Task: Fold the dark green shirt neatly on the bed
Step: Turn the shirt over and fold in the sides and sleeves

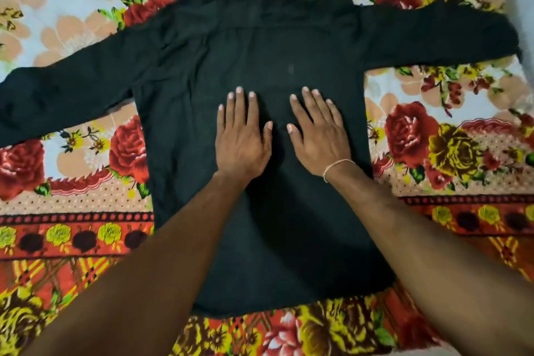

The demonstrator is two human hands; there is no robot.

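The dark green shirt (260,46) lies spread flat on the bed with its back up, collar at the far end and hem near me. Both long sleeves stretch out sideways, one to the left and one to the right. My left hand (242,136) rests palm down on the middle of the shirt's back, fingers apart. Just beside it, my right hand (318,133) also lies flat on the cloth with fingers spread; a thin thread band circles its wrist. Neither hand grips the fabric.
The bed is covered by a floral bedsheet (450,147) with red roses, yellow flowers and an orange patterned border near me. The sheet shows on both sides of the shirt's body and beyond the sleeves.
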